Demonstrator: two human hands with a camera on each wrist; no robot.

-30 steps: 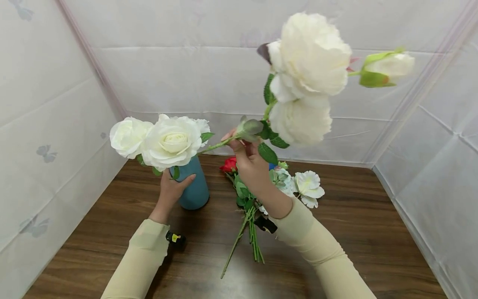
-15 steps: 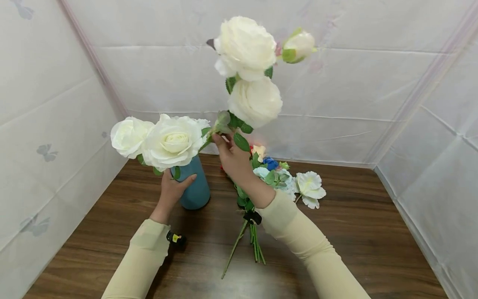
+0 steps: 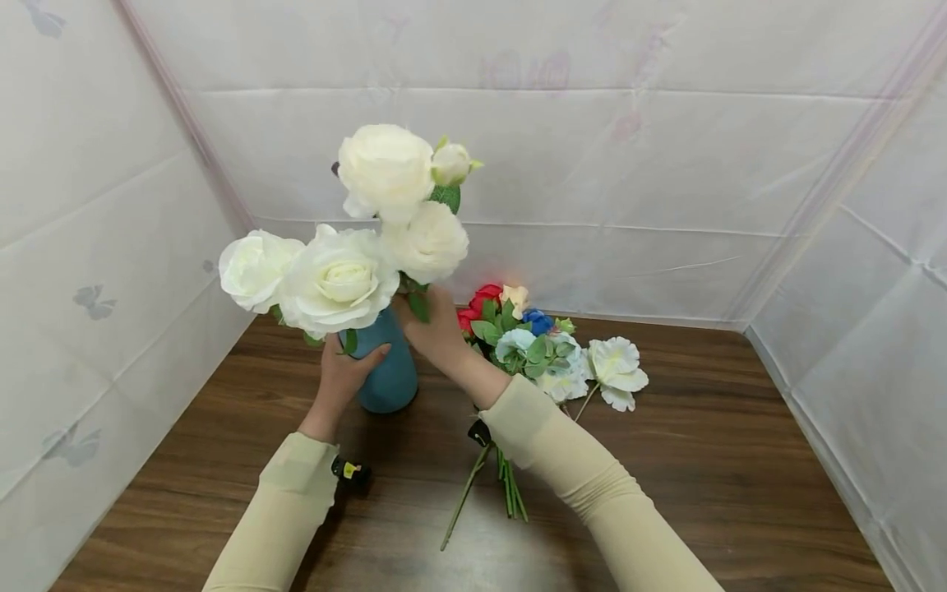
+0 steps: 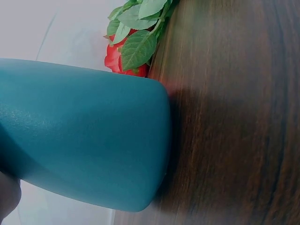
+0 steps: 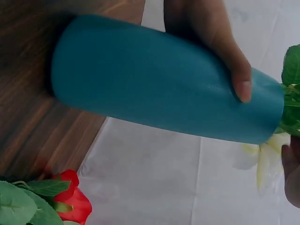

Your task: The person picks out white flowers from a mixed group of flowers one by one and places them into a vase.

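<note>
Gripping the vase [image 5: 150,84], left-hand fingers [image 5: 239,77] curl below its rim [image 5: 280,112], visible only from the right wrist.

Toward seven o'clock in the head view, a left sleeve [image 3: 259,526] of pale cream-yellow fabric is worn; toward five o'clock, a matching right sleeve [image 3: 629,510] is seen, creased across the forearm. A slightly greener band is formed at each cuff. Beside the left cuff [image 3: 299,473], at three o'clock, a black device [image 3: 351,471] is marked with yellow; at nine o'clock of the right cuff [image 3: 528,419], a black piece [image 3: 479,432] is partly shown. The left hand [image 3: 344,374] and right hand [image 3: 436,329] are left bare.
</note>
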